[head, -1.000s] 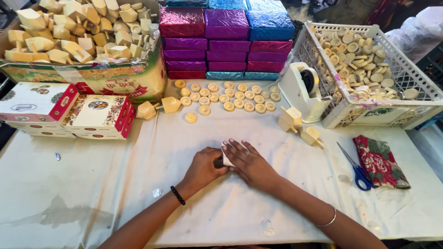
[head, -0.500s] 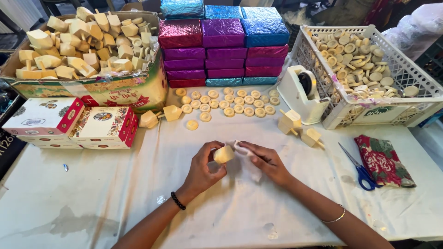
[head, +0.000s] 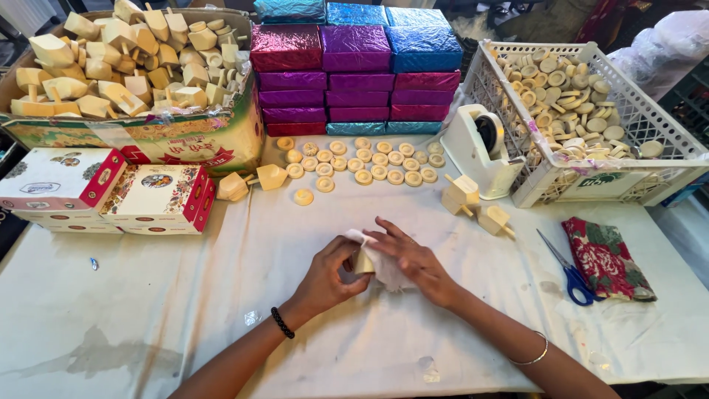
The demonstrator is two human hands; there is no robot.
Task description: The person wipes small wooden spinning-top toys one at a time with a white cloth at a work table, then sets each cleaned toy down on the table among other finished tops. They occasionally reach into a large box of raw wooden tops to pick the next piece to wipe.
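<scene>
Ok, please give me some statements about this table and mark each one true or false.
1. Both hands, the left hand and the right hand, are on a small wooden piece with white paper around it. True.
2. The scissors have red handles. False: the handles are blue.
3. The tape dispenser stands beside the white crate. True.
4. The white crate is filled with foil boxes. False: it holds round wooden discs; the foil boxes are stacked on the table.
5. The row of discs lies in front of the foil boxes. True.
</scene>
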